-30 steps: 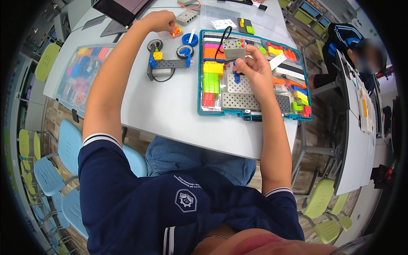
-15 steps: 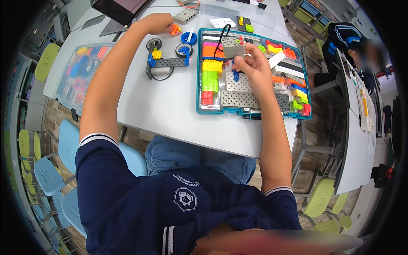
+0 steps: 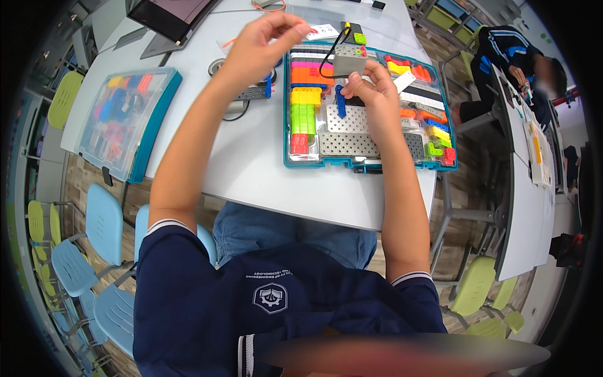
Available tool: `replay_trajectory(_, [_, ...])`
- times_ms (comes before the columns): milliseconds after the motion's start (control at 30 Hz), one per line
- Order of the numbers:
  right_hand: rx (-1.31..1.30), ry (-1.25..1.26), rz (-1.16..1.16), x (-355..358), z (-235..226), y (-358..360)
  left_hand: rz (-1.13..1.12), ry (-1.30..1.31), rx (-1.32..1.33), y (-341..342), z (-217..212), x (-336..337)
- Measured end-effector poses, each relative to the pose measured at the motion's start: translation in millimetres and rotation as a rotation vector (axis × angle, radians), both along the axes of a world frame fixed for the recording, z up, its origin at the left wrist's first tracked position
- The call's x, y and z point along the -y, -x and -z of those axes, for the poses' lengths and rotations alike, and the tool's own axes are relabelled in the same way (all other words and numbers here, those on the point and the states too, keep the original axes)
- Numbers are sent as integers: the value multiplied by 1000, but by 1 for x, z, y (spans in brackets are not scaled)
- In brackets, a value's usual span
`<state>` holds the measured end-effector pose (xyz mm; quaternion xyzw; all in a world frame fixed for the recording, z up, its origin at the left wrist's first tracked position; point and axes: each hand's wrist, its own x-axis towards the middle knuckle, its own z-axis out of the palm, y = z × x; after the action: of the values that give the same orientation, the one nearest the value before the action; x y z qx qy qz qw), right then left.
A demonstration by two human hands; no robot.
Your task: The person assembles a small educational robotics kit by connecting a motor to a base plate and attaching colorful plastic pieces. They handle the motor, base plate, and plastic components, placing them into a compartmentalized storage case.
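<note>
My right hand (image 3: pixel 375 100) grips a grey motor block (image 3: pixel 350 60) with a black cable (image 3: pixel 325 68) looping from its left side. A blue perforated piece (image 3: pixel 340 103) hangs below the block by my fingertips. To the left, my left hand (image 3: pixel 264 47) is raised with thumb and forefinger pinched at a small red piece (image 3: pixel 313 30), too small to make out. Under the right hand lies an open teal case (image 3: pixel 308 164) of colourful building parts. Partly hidden behind my left forearm is a grey and blue wheeled assembly (image 3: pixel 254 92).
A closed transparent case with a teal edge (image 3: pixel 141 147) stands at the table's left. A dark-screened device (image 3: pixel 169 17) lies at the far left. Past the open case sits a black block with a green part (image 3: pixel 355 34). A person (image 3: pixel 512 60) sits at another table on the right.
My left hand has come back from the small container of orange pieces, moving right and nearer the motor block. My right hand still holds the block, now slightly tilted.
</note>
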<state>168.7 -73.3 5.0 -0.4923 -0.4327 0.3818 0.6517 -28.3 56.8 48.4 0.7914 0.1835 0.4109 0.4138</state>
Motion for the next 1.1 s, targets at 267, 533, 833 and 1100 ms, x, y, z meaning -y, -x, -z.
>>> replay_trajectory(267, [-64,70,47,-2,3,-7,-11,279,75,-32,14,31])
replay_trajectory(533, [-41,78,44,-1,3,-4,144,451,175,-31,38,39])
replay_trajectory(833, [15,89,8,2,-2,-4,152,365,146,-33,47,43])
replay_trajectory(1100, [90,131,-4,8,-8,-12,202,337,170,-31,50,42])
